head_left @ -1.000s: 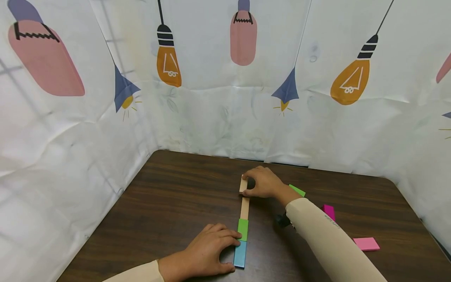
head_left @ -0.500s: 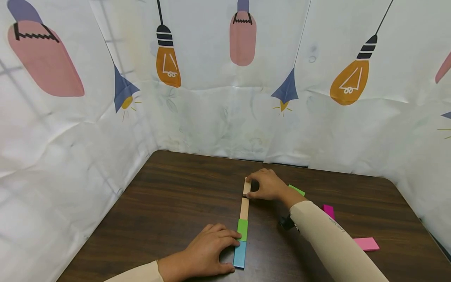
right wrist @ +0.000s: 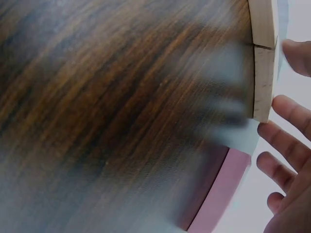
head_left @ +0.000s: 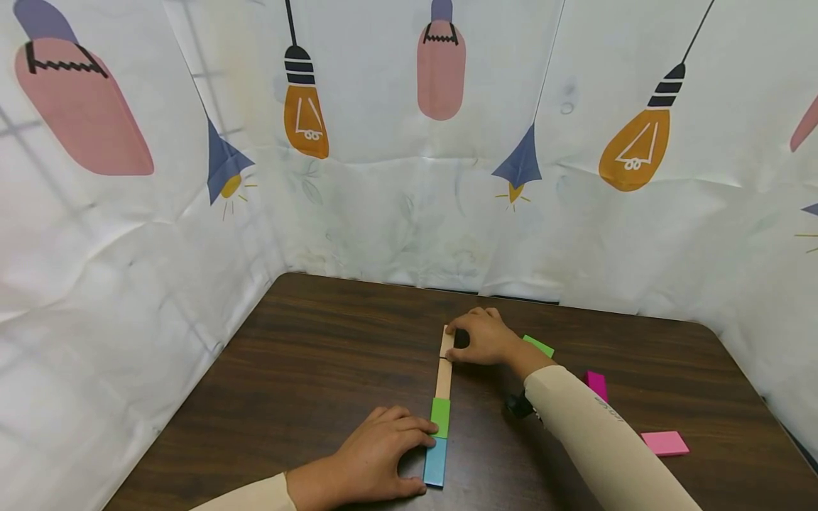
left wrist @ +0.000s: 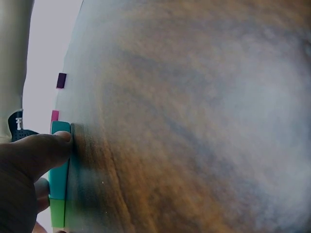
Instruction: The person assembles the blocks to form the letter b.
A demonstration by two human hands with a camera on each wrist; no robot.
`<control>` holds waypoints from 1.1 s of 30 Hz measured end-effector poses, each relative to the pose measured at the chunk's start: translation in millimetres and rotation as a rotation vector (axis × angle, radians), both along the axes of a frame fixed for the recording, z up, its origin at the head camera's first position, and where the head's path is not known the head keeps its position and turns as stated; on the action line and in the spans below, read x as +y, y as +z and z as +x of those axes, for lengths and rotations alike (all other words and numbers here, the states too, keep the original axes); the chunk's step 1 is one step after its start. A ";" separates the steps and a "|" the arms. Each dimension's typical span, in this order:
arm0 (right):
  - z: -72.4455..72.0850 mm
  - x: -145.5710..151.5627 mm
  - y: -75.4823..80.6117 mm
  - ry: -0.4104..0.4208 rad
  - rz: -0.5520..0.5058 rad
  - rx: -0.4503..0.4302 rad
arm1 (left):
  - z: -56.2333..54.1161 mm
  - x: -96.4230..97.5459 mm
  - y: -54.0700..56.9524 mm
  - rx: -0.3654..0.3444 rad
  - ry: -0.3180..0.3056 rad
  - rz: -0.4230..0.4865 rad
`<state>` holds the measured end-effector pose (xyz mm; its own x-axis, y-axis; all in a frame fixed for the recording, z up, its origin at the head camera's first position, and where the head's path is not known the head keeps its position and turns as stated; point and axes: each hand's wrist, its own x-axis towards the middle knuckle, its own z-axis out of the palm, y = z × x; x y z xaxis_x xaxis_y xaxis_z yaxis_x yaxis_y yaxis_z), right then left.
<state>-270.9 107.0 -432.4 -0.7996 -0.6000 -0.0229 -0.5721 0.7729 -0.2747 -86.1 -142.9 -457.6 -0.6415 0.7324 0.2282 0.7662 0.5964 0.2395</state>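
Flat blocks lie end to end in a straight row. From the near end come a blue block (head_left: 435, 465), a green block (head_left: 441, 415), a plain wooden block (head_left: 444, 380) and another wooden block (head_left: 446, 341) at the far end. My left hand (head_left: 373, 458) holds the blue block between thumb and fingers, fingertips at its seam with the green one. The far wooden block is between the thumb and fingers of my right hand (head_left: 483, 337). A thin dark seam parts the two wooden blocks (right wrist: 263, 77) in the right wrist view.
To the right lie a green block (head_left: 539, 345), a magenta block (head_left: 597, 384) partly behind the right sleeve, and a pink block (head_left: 665, 443). A pinkish block (right wrist: 221, 189) shows in the right wrist view. A patterned cloth (head_left: 383, 220) hangs behind the dark wooden table (head_left: 307, 362).
My right hand has brought the far wooden block slightly right and nearer, into line with the row, and the gap to the other wooden block has narrowed. The left hand has stayed put.
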 end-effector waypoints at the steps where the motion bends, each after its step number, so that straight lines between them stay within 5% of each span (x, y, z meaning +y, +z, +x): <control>1: 0.1 0.1 -0.1 0.000 0.001 0.002 | 0.0 0.1 0.1 0.001 0.000 0.001; 33: 3.8 3.0 0.7 0.007 -0.035 -0.006 | 0.0 1.2 0.1 -0.007 0.003 0.007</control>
<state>-267.2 110.0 -431.7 -0.7954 -0.6061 -0.0064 -0.5758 0.7587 -0.3046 -86.2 -141.7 -457.5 -0.6449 0.7292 0.2289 0.7630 0.5967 0.2487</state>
